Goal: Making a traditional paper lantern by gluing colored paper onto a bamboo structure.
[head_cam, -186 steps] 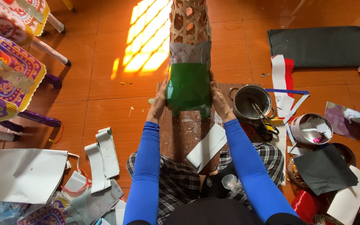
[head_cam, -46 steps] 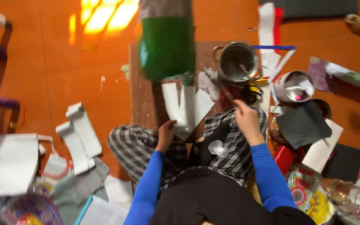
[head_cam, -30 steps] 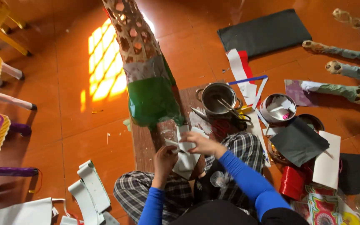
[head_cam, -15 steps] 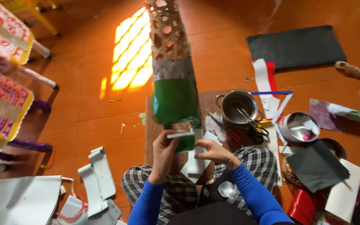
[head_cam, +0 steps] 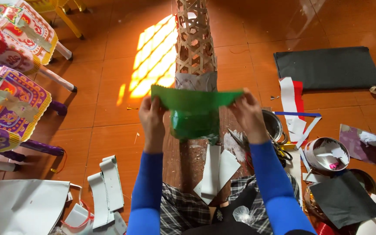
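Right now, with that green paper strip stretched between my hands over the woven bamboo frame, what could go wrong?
The thin green paper strip, pulled taut between the left hand and right hand, could tear. It may also land crooked on the woven bamboo frame. The scissors lying under the right wrist could snag the blue sleeve.

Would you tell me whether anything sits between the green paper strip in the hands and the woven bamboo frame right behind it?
Nothing visible does. The left hand and right hand stretch the green paper strip directly before the woven bamboo frame, above its green-covered band.
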